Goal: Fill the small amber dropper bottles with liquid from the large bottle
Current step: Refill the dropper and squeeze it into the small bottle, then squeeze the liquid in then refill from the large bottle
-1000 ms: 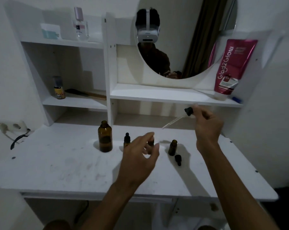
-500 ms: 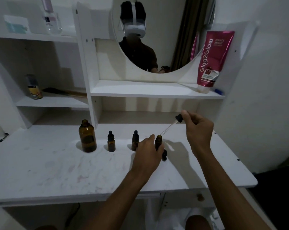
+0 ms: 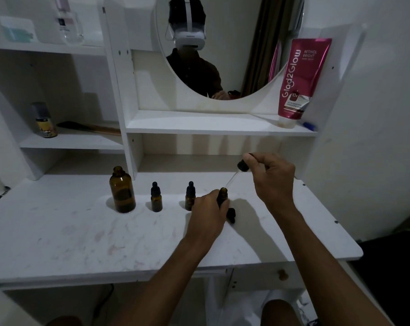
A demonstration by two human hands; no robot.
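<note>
Gripping uncapped amber bottle [image 3: 223, 196] in left hand [image 3: 208, 215], toward counter's [image 3: 81, 231] back edge, pinching dropper [image 3: 242, 166] in right hand [image 3: 273, 178], tip just beside bottle's mouth

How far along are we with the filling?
Looks done: two small bottles stand capped, contents unreadable. In hand: left hand grips the open third bottle; right hand pinches a dropper, tip by its mouth. Left: finishing and closing it; large bottle is open.

home dressing table [image 3: 81, 236], round mirror [image 3: 234, 43], lotion tube [image 3: 298, 78]
</note>
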